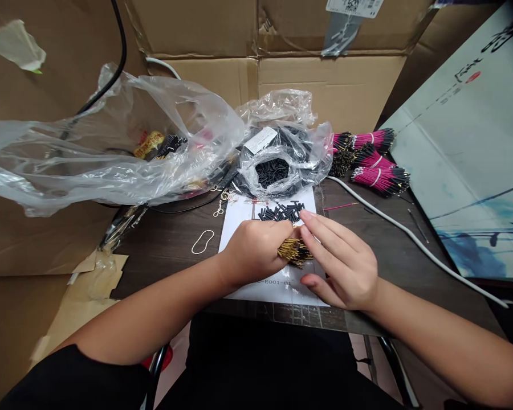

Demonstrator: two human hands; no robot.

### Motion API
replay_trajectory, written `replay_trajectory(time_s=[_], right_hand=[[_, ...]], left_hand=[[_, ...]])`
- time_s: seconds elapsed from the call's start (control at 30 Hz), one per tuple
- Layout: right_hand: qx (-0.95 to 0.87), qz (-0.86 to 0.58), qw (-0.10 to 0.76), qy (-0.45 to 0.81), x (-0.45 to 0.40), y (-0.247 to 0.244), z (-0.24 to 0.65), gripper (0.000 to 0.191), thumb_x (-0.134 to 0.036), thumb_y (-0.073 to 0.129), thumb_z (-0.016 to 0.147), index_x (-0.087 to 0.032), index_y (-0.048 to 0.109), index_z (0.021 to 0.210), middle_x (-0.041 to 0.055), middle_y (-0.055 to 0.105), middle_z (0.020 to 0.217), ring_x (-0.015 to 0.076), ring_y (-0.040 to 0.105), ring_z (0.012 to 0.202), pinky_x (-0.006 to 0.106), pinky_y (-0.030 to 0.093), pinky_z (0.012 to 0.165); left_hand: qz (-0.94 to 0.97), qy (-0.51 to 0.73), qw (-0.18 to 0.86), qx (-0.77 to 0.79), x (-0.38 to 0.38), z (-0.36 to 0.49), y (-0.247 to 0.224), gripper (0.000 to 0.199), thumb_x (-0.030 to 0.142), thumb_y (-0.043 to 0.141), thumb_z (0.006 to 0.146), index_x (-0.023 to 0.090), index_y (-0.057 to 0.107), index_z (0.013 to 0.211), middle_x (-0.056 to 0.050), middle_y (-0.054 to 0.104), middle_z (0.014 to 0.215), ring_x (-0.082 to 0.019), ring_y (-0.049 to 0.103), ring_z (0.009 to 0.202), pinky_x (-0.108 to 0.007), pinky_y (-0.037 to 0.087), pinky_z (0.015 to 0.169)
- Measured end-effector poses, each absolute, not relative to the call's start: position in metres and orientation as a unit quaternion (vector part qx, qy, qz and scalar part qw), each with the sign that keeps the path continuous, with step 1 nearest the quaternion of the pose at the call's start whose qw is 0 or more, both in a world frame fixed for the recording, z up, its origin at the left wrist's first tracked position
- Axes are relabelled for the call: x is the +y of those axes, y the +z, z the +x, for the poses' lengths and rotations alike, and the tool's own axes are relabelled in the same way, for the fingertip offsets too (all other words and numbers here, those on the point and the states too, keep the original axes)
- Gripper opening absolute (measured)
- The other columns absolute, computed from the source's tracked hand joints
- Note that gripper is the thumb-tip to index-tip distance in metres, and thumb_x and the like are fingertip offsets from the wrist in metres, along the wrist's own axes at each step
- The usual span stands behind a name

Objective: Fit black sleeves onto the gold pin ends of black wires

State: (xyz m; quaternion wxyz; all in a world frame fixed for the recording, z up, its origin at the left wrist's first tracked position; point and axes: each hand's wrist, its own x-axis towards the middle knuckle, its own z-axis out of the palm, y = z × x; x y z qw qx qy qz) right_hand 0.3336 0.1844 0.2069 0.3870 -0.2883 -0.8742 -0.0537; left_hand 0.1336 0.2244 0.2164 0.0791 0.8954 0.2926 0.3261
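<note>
A person's left hand [256, 250] is curled tightly around a bundle of thin, gold-coloured metal pins [296, 251], held over a white printed paper sheet [299, 295]. The right hand [346, 265], fingers extended and thumb spread, is cupped open just beside the bundle; whether its fingertips touch the pins is unclear. Beyond the hands, short black tubes [281, 212] lie heaped on the sheet, near a clear plastic bag [310, 171] filled with more. Farther right on the dark wooden worktop [166, 245] sit tied pink-and-black bundles [378, 173], while brown cardboard panels [329, 91] stand behind.
</note>
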Motion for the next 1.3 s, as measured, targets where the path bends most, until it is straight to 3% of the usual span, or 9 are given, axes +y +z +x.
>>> replay_trajectory(time_s=[0.17,0.37,0.53,0.7,0.83,1.0,1.3], right_hand=[[-0.869,-0.276,0.405,-0.070,0.187,0.206,0.333,0.068,-0.041,0.059,0.083,-0.006,0.043,0.139,0.0202,0.045,0.142,0.0332,0.047,0.131,0.051,0.052,0.101],[-0.866,-0.288,0.402,-0.077,0.188,0.208,0.332,0.065,-0.034,0.064,0.080,-0.011,0.046,0.137,0.0168,0.049,0.139,0.0305,0.051,0.128,0.050,0.052,0.101],[-0.870,-0.285,0.394,-0.078,0.187,0.209,0.333,0.062,-0.035,0.063,0.081,-0.012,0.048,0.136,0.0138,0.054,0.136,0.0299,0.051,0.128,0.050,0.051,0.102],[-0.861,-0.279,0.419,-0.078,0.187,0.206,0.331,0.082,-0.045,0.069,0.075,-0.007,0.039,0.141,0.0187,0.048,0.141,0.0320,0.050,0.128,0.051,0.052,0.101],[-0.855,-0.257,0.438,-0.107,0.188,0.202,0.326,0.096,-0.052,0.079,0.062,-0.016,0.037,0.141,0.0170,0.036,0.149,0.0327,0.049,0.129,0.053,0.050,0.103],[-0.832,-0.255,0.469,-0.149,0.186,0.198,0.318,0.064,-0.036,0.085,0.058,-0.030,0.052,0.112,0.0053,0.033,0.151,0.0243,0.047,0.128,0.051,0.053,0.102],[-0.829,-0.248,0.463,-0.193,0.183,0.204,0.310,0.029,-0.027,0.073,0.073,-0.028,0.060,0.098,0.0036,0.049,0.132,0.0207,0.051,0.119,0.051,0.050,0.102]], left_hand=[[0.839,0.322,0.329,0.291,0.221,0.138,0.223,0.029,0.022,0.049,0.088,0.015,0.043,0.061,0.005,0.043,0.051,-0.005,0.037,0.048,-0.019,0.033,0.049],[0.766,0.280,0.493,0.303,0.218,0.141,0.233,0.032,0.022,0.048,0.090,0.016,0.037,0.060,0.005,0.037,0.056,-0.005,0.034,0.053,-0.021,0.032,0.050],[0.660,0.223,0.659,0.283,0.216,0.142,0.236,0.029,0.021,0.048,0.088,0.018,0.036,0.061,0.007,0.037,0.047,-0.005,0.035,0.043,-0.020,0.031,0.041],[0.540,0.183,0.785,0.242,0.217,0.142,0.231,0.033,0.031,0.045,0.093,0.020,0.030,0.065,0.008,0.029,0.043,-0.004,0.027,0.035,-0.021,0.024,0.035],[0.481,0.192,0.833,0.195,0.219,0.141,0.231,0.039,0.035,0.049,0.091,0.020,0.028,0.062,0.010,0.021,0.042,-0.003,0.019,0.033,-0.020,0.017,0.033],[0.457,0.219,0.839,0.199,0.216,0.143,0.230,0.045,0.041,0.047,0.093,0.019,0.028,0.058,0.009,0.019,0.043,-0.003,0.020,0.034,-0.019,0.024,0.034],[0.382,0.279,0.864,0.174,0.206,0.152,0.224,0.046,0.040,0.047,0.093,0.014,0.043,0.056,0.004,0.038,0.042,-0.007,0.037,0.034,-0.019,0.030,0.034]])
